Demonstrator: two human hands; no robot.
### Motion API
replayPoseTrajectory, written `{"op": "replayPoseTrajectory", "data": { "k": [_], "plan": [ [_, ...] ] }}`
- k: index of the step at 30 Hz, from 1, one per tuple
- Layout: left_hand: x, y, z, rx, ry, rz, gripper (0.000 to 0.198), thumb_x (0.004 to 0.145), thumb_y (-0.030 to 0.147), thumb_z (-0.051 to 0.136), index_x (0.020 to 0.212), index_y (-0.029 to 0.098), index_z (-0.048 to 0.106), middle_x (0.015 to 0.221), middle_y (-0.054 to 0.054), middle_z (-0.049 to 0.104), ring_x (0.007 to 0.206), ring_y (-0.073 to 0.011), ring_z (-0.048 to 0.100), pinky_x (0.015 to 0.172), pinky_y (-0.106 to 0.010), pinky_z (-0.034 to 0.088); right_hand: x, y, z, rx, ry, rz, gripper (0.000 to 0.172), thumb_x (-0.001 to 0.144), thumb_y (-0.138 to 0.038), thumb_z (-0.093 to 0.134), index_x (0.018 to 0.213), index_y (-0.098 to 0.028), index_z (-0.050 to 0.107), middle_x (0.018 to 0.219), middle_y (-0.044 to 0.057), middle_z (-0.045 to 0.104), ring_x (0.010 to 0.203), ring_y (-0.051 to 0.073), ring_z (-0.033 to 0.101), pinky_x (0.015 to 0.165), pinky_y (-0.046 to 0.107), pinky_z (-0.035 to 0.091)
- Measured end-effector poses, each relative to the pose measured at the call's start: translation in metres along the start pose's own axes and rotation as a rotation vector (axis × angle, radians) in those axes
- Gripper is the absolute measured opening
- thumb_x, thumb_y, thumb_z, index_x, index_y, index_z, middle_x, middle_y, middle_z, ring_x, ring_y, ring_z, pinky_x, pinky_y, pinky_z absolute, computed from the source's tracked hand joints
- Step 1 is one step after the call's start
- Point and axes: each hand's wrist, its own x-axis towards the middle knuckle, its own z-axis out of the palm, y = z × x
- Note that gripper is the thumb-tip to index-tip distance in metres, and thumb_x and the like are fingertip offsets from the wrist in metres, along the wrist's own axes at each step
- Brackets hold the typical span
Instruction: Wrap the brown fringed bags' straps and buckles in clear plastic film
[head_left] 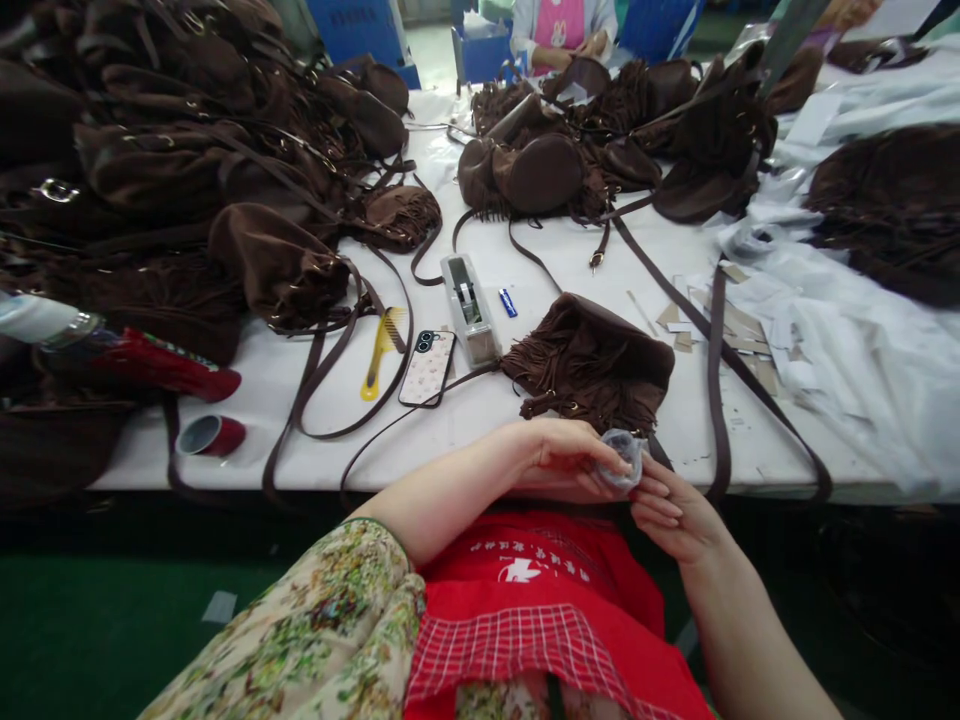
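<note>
My left hand [562, 460] and my right hand [671, 515] meet just below the table's near edge, above my red apron. Together they pinch a small crumpled piece of clear plastic [624, 455]; the left fingers curl over it and the right fingertips press it from below. Directly beyond my hands lies a brown fringed suede bag [592, 365] on the white table [487, 420], its long strap [716, 400] trailing over the edge to the right.
Heaps of brown bags fill the left [187, 160] and far middle [600, 140]. A phone [427, 368], yellow comb [381, 348], tape dispenser [469, 305], red cup [212, 436], paper scraps [742, 330] and white wrapping [862, 350] lie about. Another person [562, 30] sits opposite.
</note>
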Motion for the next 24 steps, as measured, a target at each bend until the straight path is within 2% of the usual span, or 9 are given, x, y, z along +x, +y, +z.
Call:
{"op": "replayPoseTrajectory", "data": {
  "k": [1,2,5,6,7,9,14,19,24],
  "plan": [
    [-0.004,0.0,0.005,0.089,0.091,0.034,0.021,0.07,0.031,0.071,0.076,0.012,0.068,0.074,-0.006,0.069,0.072,-0.0172,0.066,0.069,-0.03,0.054,0.0,-0.001,0.0,-0.004,0.002,-0.022,0.028,0.073,-0.027,0.076,0.066,-0.018,0.051,0.047,-0.012,0.032,0.03,-0.001,0.018,0.027,0.008,0.022],
    [-0.008,0.0,0.011,0.226,0.241,0.09,0.027,0.073,0.038,0.07,0.078,0.012,0.067,0.076,-0.007,0.069,0.076,-0.0191,0.066,0.071,-0.032,0.054,0.0,-0.001,0.0,-0.008,0.009,-0.048,0.027,0.074,-0.027,0.075,0.067,-0.019,0.051,0.047,-0.012,0.031,0.03,-0.001,0.017,0.026,0.008,0.022],
    [-0.024,-0.006,0.031,0.757,0.761,0.391,0.04,0.081,0.05,0.059,0.094,0.012,0.066,0.095,-0.011,0.068,0.092,-0.0251,0.064,0.082,-0.037,0.052,0.001,0.0,0.003,-0.019,0.036,-0.101,0.025,0.075,-0.029,0.074,0.068,-0.019,0.052,0.047,-0.012,0.033,0.029,-0.001,0.017,0.026,0.009,0.022],
    [-0.029,-0.009,0.038,0.903,0.846,0.499,0.041,0.083,0.049,0.056,0.101,0.013,0.064,0.103,-0.012,0.066,0.097,-0.0256,0.063,0.085,-0.037,0.051,0.001,0.0,0.004,-0.023,0.045,-0.106,0.027,0.075,-0.03,0.074,0.067,-0.018,0.051,0.046,-0.012,0.033,0.029,-0.001,0.017,0.026,0.009,0.021],
    [-0.032,-0.012,0.043,1.016,0.869,0.585,0.041,0.085,0.049,0.053,0.107,0.015,0.062,0.109,-0.011,0.064,0.099,-0.0253,0.062,0.086,-0.036,0.05,0.002,0.001,0.005,-0.027,0.054,-0.109,0.03,0.075,-0.031,0.074,0.065,-0.018,0.05,0.046,-0.012,0.033,0.029,-0.001,0.017,0.026,0.009,0.021],
    [-0.033,-0.015,0.05,1.165,0.799,0.634,0.041,0.088,0.048,0.049,0.111,0.015,0.059,0.113,-0.011,0.062,0.095,-0.0241,0.063,0.081,-0.033,0.052,0.004,0.003,0.008,-0.025,0.081,-0.125,0.034,0.074,-0.033,0.076,0.062,-0.018,0.048,0.044,-0.012,0.032,0.029,-0.001,0.017,0.026,0.008,0.02],
    [-0.023,-0.017,0.052,1.183,0.721,0.411,0.031,0.093,0.036,0.04,0.107,0.015,0.058,0.099,-0.011,0.067,0.086,-0.0244,0.066,0.075,-0.034,0.052,0.007,0.007,0.016,-0.047,0.113,-0.189,0.035,0.071,-0.036,0.079,0.064,-0.017,0.05,0.044,-0.012,0.033,0.029,-0.002,0.018,0.026,0.009,0.018],
    [-0.012,-0.022,0.048,0.96,0.688,0.335,0.024,0.09,0.03,0.041,0.093,0.017,0.06,0.091,-0.011,0.069,0.084,-0.0243,0.066,0.075,-0.033,0.051,0.011,0.012,0.021,-0.161,0.156,-0.268,0.048,0.068,-0.046,0.079,0.057,-0.018,0.042,0.04,-0.012,0.033,0.029,-0.001,0.021,0.027,0.011,0.015],
    [0.001,-0.03,0.043,0.514,0.449,0.243,0.033,0.094,0.035,0.027,0.1,0.018,0.055,0.081,-0.005,0.069,0.05,-0.0157,0.061,0.046,-0.025,0.045,0.019,0.014,0.019,-0.286,0.148,-0.322,0.049,0.068,-0.05,0.077,0.056,-0.018,0.041,0.037,-0.011,0.034,0.028,0.0,0.021,0.028,0.015,0.012]
  ]
}}
